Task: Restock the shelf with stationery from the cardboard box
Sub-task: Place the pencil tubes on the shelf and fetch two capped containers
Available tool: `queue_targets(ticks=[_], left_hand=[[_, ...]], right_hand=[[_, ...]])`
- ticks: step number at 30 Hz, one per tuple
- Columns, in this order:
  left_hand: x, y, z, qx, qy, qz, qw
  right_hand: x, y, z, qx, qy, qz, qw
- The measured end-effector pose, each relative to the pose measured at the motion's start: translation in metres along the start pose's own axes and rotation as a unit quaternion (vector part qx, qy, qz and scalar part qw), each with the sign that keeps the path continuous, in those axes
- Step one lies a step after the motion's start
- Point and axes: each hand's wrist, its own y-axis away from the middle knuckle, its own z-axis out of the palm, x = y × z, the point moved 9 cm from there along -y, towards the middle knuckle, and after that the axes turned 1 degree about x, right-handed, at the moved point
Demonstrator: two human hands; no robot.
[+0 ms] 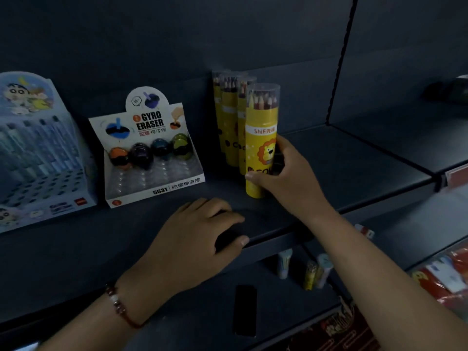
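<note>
On the dark shelf [342,168], the right hand [286,173] grips a yellow pencil tube [260,138] upright to seat it near its row, while the left hand [200,239], fingers loosely bent and holding nothing, braces on the near edge.

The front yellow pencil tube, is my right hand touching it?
Touching. The head view shows the right hand wrapped around the lower part of the front yellow pencil tube, thumb across its front, as it stands on the shelf.

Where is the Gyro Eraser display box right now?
In the head view, the Gyro Eraser display box sits left of centre on the shelf, between the cartoon pen display and the yellow pencil tubes.
</note>
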Motion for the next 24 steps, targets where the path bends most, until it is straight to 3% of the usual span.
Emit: queue_targets(ticks=[11,15,19,21,24], left_hand=[[0.009,0.008,-0.004,0.033,0.007,0.061,0.998],[0.017,0.015,-0.016,0.054,0.081,0.109,0.989],[0.038,0.047,-0.034,0.081,0.213,0.177,0.957],[0.056,0.074,-0.021,0.041,0.272,0.21,0.938],[0.09,0.117,0.035,-0.1,0.355,0.213,0.905]], right_hand=[[0.01,0.009,0.004,0.043,0.066,0.043,0.996],[-0.007,0.058,-0.004,0.08,0.127,0.069,0.986],[-0.04,0.148,-0.012,0.058,0.207,0.062,0.975],[-0.042,0.207,-0.015,0.046,0.244,0.105,0.963],[-0.019,0.314,-0.015,0.049,0.26,0.239,0.934]])
